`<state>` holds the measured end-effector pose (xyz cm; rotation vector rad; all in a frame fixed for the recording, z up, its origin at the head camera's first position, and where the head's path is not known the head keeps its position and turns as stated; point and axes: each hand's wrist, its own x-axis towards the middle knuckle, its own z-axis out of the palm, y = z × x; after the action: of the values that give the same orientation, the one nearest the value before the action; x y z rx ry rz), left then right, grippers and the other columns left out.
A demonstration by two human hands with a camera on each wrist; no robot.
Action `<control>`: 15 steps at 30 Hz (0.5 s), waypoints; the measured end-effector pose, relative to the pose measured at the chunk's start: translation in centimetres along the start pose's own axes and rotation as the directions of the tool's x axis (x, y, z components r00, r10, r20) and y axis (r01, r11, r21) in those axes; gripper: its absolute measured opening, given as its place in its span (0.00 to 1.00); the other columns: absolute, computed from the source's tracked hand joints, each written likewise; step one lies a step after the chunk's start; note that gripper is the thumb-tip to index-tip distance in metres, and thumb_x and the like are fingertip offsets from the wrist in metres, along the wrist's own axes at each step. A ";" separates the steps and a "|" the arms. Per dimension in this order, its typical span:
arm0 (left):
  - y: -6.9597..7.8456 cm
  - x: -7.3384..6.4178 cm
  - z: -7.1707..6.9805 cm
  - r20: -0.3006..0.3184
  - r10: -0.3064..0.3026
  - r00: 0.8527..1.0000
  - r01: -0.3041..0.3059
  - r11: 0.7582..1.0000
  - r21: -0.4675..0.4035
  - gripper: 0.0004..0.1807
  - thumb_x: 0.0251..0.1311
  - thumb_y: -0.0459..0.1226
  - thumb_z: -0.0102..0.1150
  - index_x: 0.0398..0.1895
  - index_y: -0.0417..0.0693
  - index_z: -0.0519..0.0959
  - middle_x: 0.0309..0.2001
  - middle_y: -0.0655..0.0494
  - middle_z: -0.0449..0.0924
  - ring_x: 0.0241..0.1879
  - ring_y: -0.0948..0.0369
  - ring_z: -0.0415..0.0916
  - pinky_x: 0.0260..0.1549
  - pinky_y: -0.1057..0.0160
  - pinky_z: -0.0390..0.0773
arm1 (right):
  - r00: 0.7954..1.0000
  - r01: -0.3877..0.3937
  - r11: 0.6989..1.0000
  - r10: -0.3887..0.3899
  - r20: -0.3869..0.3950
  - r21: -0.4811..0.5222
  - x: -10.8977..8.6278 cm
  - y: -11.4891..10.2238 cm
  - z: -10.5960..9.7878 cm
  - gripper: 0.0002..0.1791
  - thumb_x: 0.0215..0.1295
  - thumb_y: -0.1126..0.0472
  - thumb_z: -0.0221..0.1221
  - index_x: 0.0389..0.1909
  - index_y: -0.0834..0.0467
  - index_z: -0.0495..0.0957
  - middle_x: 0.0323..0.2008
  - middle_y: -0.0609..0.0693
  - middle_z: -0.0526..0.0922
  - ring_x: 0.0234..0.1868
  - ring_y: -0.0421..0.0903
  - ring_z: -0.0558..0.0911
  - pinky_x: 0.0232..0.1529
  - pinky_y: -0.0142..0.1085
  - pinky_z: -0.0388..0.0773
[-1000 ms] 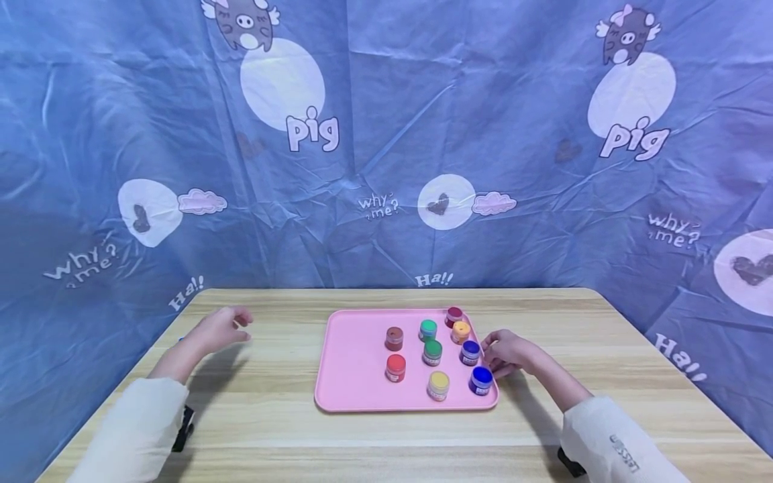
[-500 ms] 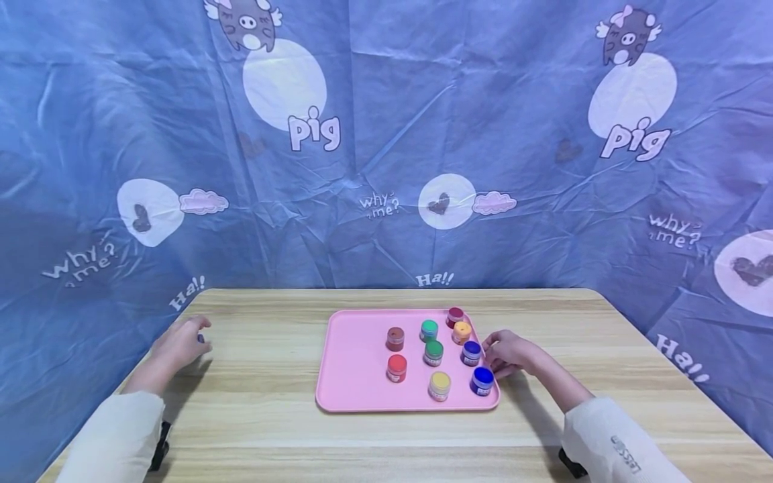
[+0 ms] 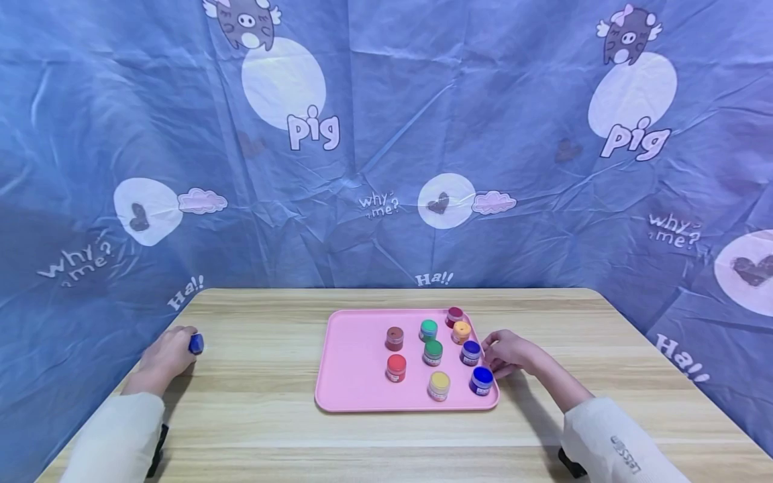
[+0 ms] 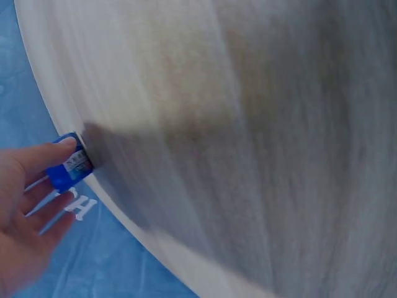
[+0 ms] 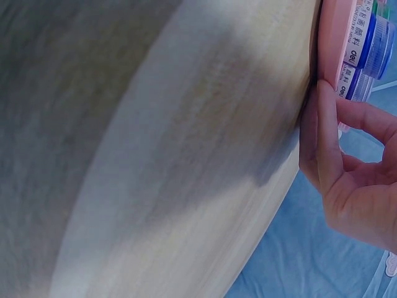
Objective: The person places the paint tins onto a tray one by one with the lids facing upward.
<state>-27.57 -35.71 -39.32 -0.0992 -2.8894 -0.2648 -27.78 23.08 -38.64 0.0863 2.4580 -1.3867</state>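
Observation:
In the head view, my left hand is at the table's left edge. It holds a small dark blue container. The left wrist view shows thumb and fingers around this blue container, which has a white label, close by the table edge. My right hand grips the right rim of a pink tray, its fingertips beside two blue-lidded paint jars. Several more paint jars stand upright on the tray, among them a red one, a yellow one and a dark green one.
The tray lies mid-table on the wood-grain tabletop, its jars mostly toward the right half. A blue printed cloth hangs behind the table and down both sides.
My left hand has moved left and down to the table's left edge and taken hold of the blue container. The right hand and the tray have stayed in place.

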 end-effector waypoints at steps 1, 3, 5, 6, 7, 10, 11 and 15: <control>-0.1 0.1 0.2 -0.006 0.008 1.000 -0.008 1.000 -0.003 0.18 0.42 0.25 0.60 0.39 0.24 0.72 0.35 0.31 0.72 0.38 0.36 0.71 0.35 0.40 0.72 | 1.000 0.000 1.000 0.000 0.001 0.000 0.0 0.0 0.0 0.11 0.51 0.77 0.50 0.37 0.71 0.66 0.19 0.55 0.71 0.20 0.45 0.75 0.26 0.39 0.81; -0.3 0.3 0.4 -0.018 0.025 1.000 -0.025 1.000 -0.006 0.16 0.42 0.24 0.60 0.37 0.25 0.72 0.33 0.32 0.73 0.36 0.37 0.72 0.36 0.42 0.72 | 1.000 0.001 1.000 -0.001 0.005 -0.005 -0.1 -0.1 0.0 0.11 0.51 0.76 0.51 0.37 0.71 0.66 0.20 0.55 0.71 0.20 0.45 0.75 0.26 0.39 0.81; -0.4 0.3 0.6 -0.023 0.025 0.999 -0.025 1.000 -0.009 0.16 0.42 0.24 0.60 0.37 0.25 0.72 0.33 0.32 0.74 0.36 0.37 0.72 0.36 0.42 0.72 | 1.000 0.000 1.000 0.000 0.005 -0.003 -0.1 -0.1 0.0 0.11 0.51 0.76 0.51 0.37 0.71 0.66 0.20 0.55 0.71 0.20 0.45 0.75 0.26 0.39 0.81; -0.5 0.4 0.6 -0.023 0.023 0.999 -0.023 1.000 -0.009 0.16 0.42 0.24 0.61 0.37 0.25 0.72 0.33 0.31 0.73 0.36 0.37 0.72 0.36 0.42 0.72 | 1.000 0.000 1.000 0.000 0.005 -0.003 -0.1 -0.1 0.0 0.11 0.51 0.77 0.51 0.37 0.71 0.66 0.19 0.55 0.71 0.20 0.45 0.75 0.26 0.39 0.81; -0.5 0.4 0.7 -0.024 0.019 1.000 -0.020 1.000 -0.009 0.16 0.42 0.24 0.61 0.37 0.25 0.72 0.33 0.31 0.73 0.36 0.37 0.72 0.37 0.42 0.72 | 1.000 0.000 1.000 0.000 0.006 -0.002 -0.1 0.0 0.0 0.11 0.51 0.76 0.50 0.37 0.71 0.66 0.19 0.55 0.71 0.20 0.45 0.75 0.26 0.39 0.81; -0.6 0.4 0.9 -0.036 0.018 0.999 -0.019 1.000 -0.008 0.16 0.42 0.24 0.62 0.37 0.24 0.72 0.33 0.31 0.72 0.36 0.37 0.72 0.37 0.41 0.72 | 1.000 -0.001 1.000 0.001 0.007 -0.003 0.0 0.0 0.0 0.11 0.51 0.76 0.50 0.37 0.71 0.66 0.19 0.55 0.71 0.20 0.45 0.75 0.26 0.39 0.81; -0.7 0.4 1.0 -0.043 0.020 0.999 -0.021 1.000 -0.010 0.16 0.42 0.24 0.62 0.36 0.25 0.72 0.32 0.31 0.72 0.36 0.37 0.72 0.37 0.41 0.72 | 1.000 -0.003 1.000 0.003 0.005 -0.002 0.0 0.0 0.0 0.11 0.51 0.76 0.50 0.37 0.70 0.66 0.19 0.55 0.71 0.20 0.45 0.75 0.26 0.39 0.81; -0.7 0.5 1.2 -0.062 0.036 0.997 -0.037 0.999 -0.014 0.16 0.41 0.24 0.64 0.34 0.25 0.72 0.30 0.33 0.71 0.34 0.38 0.72 0.36 0.42 0.73 | 1.000 -0.010 1.000 0.010 0.005 -0.004 0.1 0.0 0.0 0.11 0.51 0.76 0.50 0.38 0.70 0.66 0.20 0.55 0.71 0.20 0.45 0.75 0.26 0.39 0.81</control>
<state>-28.40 -36.16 -40.52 -0.1437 -2.8219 -0.2780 -27.86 23.10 -38.63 0.0933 2.4525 -1.3768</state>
